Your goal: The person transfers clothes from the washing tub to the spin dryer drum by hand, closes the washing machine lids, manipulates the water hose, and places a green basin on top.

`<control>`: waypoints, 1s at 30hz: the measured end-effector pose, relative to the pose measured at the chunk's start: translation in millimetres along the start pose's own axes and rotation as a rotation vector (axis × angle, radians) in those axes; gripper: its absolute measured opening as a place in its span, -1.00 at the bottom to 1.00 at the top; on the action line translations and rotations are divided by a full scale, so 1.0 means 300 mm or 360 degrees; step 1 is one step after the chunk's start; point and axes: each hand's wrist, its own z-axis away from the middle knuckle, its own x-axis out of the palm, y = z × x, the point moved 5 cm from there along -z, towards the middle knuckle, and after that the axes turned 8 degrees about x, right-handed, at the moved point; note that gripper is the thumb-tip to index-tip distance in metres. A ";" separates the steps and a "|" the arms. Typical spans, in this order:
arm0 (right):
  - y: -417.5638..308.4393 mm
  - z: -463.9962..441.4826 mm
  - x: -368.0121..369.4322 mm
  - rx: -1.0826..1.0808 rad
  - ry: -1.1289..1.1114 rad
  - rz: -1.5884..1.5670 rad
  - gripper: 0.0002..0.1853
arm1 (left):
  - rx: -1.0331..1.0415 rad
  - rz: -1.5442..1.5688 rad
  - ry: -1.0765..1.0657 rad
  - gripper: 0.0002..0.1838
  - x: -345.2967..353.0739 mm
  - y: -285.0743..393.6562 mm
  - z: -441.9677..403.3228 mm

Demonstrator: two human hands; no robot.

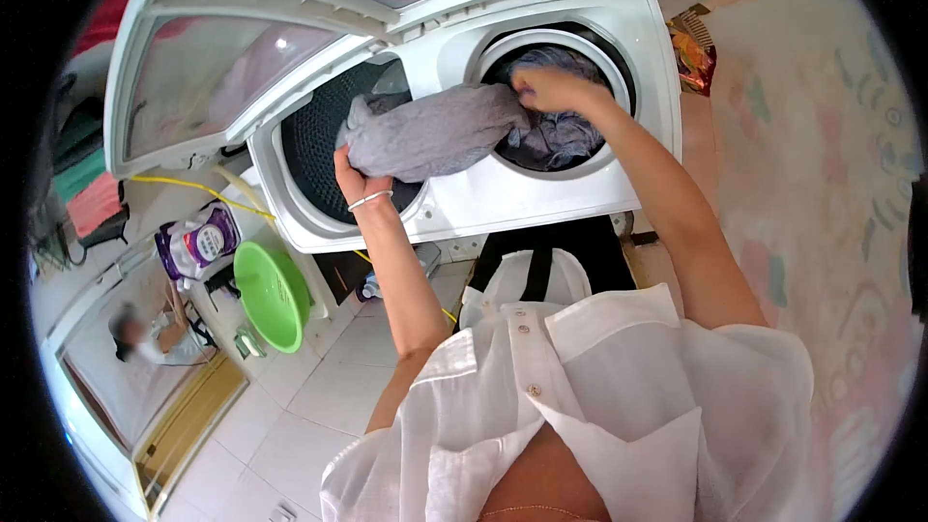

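Note:
A damp-looking grey cloth (435,133) stretches across the white top of a twin-tub washing machine (522,195). Its left end is gripped by my left hand (362,176), fingers wrapped around it over the larger tub (304,140), which has a dark perforated wall. My right hand (561,92) is over the smaller round tub (626,97), fingers curled at the cloth's right end; its fingertips are partly hidden. Darker grey fabric (553,140) lies bunched inside that smaller tub, and whether it joins the held cloth I cannot tell.
The machine's clear-panelled lids (232,77) stand raised at the back and left. A green basin (266,295), a purple-and-white detergent bottle (205,244) and a yellow hose (198,184) are at the left. A person (155,336) appears farther off, lower left. An orange packet (692,58) lies right.

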 end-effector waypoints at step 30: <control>-0.375 0.102 0.034 -0.0202 0.0202 0.0485 -0.30 | -0.0581 -0.0767 -0.0586 -0.29 0.004 -0.345 -0.455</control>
